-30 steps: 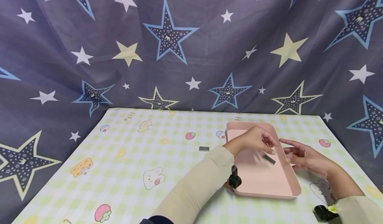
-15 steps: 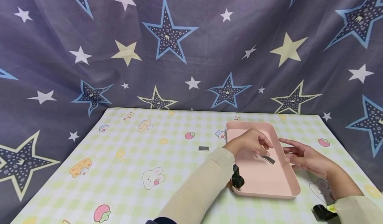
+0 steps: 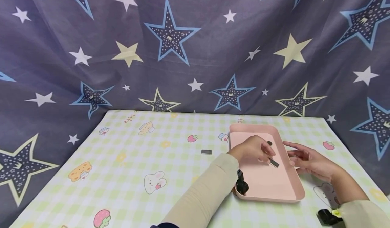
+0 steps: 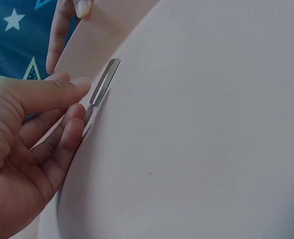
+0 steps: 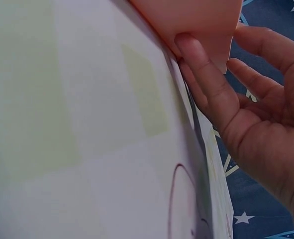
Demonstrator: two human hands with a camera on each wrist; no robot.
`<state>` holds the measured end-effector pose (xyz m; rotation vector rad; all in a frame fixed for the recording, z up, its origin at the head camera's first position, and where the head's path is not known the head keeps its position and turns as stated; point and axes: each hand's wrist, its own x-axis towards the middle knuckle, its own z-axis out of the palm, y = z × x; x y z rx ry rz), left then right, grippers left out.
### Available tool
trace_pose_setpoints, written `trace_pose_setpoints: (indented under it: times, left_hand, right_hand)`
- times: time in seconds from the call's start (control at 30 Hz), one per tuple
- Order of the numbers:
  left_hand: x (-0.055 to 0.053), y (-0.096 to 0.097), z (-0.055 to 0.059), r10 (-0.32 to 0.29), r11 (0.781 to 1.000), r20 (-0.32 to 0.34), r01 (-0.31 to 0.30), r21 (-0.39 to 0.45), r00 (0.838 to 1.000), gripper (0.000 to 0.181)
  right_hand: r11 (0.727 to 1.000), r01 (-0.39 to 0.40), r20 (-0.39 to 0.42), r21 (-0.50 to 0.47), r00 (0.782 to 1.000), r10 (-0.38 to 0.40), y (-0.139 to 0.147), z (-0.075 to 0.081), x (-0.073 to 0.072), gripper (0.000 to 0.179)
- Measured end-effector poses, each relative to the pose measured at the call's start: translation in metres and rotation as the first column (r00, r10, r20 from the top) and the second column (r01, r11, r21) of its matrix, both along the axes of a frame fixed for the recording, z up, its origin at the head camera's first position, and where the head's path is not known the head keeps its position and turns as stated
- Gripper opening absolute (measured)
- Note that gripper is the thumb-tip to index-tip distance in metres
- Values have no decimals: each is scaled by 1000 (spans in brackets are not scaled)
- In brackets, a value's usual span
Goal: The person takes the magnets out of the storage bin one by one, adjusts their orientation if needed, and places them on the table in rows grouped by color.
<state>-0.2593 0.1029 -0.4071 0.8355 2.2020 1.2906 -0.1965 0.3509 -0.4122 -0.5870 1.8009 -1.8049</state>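
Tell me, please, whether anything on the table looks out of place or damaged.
One small dark strip may be out of place: it lies on the tablecloth, outside the pink tray, whereas a similar strip is inside, at the left hand. No spill or damage shows.

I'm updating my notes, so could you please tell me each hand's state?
Left hand: closed, pinching the small dark-grey rectangular metallic piece.
Right hand: open, touching the pink rectangular tray.

The word "life" (image 3: 129,119) stands on the tablecloth (image 3: 128,196)
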Motion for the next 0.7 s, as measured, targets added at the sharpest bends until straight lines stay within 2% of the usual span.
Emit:
trace_pose_setpoints:
  times: [0.1,0.23,0.4,0.7]
  left_hand:
    - [0,2,-2,-17,999,-69,13,-53,997,25]
    - [-1,2,-3,-45,995,-126,34,-92,991,23]
    - [-2,1,-2,-69,994,-142,55,-99,987,20]
    - [0,-1,0,-117,989,-121,105,-103,986,21]
  right_hand:
    - [1000,12,-3,21,1000,-12,0,0,0,62]
    - [998,32,-4,47,999,-32,0,0,0,62]
    - [998,37,-9,53,999,-36,2,1,-1,63]
    - [999,24,0,28,1000,-24,2,0,0,63]
